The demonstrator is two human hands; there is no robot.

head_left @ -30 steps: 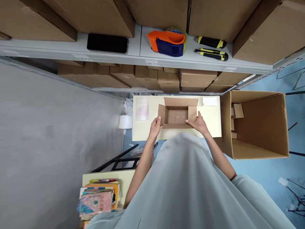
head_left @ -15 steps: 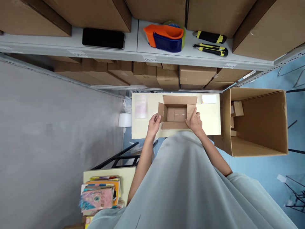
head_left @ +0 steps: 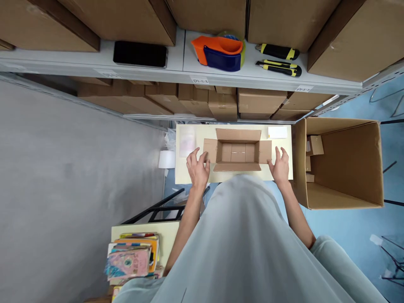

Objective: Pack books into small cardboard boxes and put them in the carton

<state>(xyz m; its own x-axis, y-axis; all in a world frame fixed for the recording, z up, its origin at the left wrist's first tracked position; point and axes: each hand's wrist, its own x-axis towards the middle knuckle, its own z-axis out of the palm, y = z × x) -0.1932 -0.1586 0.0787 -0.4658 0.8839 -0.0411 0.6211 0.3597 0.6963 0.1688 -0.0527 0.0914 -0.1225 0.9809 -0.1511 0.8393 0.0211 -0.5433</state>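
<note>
Evidently, both hands lie at either end of an open carton.
The left hand [head_left: 198,167] is spread, its thumb by the carton's left flap; the right hand [head_left: 280,167] is spread likewise, thumb by the right flap; whether either touches cardboard, I cannot tell. Between them the open carton [head_left: 238,152] sits on the cream table [head_left: 181,174], its four flaps folded outward and its seamed floor showing. A white box [head_left: 277,132] lies near the table's far right corner. Just right of the table, a large carton [head_left: 353,162] holds several small brown boxes [head_left: 315,145] along its left side. Beyond the table, the rack's lower level is packed with brown cartons [head_left: 222,106], partly hidden by the shelf edge [head_left: 246,81].
</note>
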